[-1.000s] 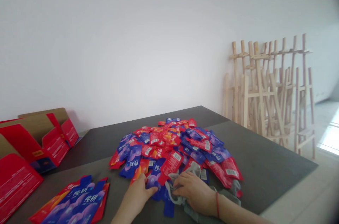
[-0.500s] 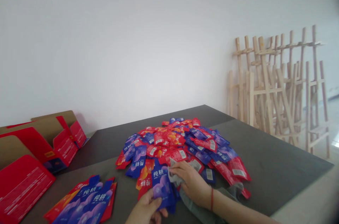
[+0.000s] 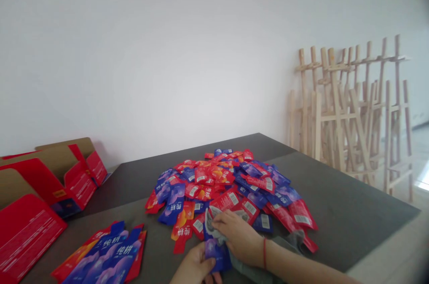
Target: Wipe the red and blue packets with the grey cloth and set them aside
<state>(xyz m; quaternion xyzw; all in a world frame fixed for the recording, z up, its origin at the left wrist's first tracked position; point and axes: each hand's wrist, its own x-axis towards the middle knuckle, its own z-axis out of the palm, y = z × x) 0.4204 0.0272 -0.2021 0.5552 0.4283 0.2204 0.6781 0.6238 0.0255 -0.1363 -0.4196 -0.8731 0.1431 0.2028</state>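
Note:
My left hand (image 3: 197, 266) grips the lower part of a blue-purple sachet (image 3: 216, 252) between thumb and fingers at the front of the table. Over the upper part of that sachet, my right hand (image 3: 236, 235) presses a grey cloth (image 3: 212, 225), its fingers closed on it. More of the cloth trails beneath my right wrist. Just beyond both hands lies a heap of red and blue sachets (image 3: 217, 176), some with barcodes facing up. To the left, a smaller stack of blue and red sachets (image 3: 110, 252) lies fanned out.
Open red cardboard boxes (image 3: 80, 185) with brown insides stand along the left side. Everything rests on a dark grey table (image 3: 335, 212), close to a white wall (image 3: 187, 51). Several wooden easels (image 3: 338, 118) lean beyond its right edge.
Both hands have shifted slightly right with the sachet. The cloth, earlier at the sachet's edge, now covers its upper part. My view has moved slightly.

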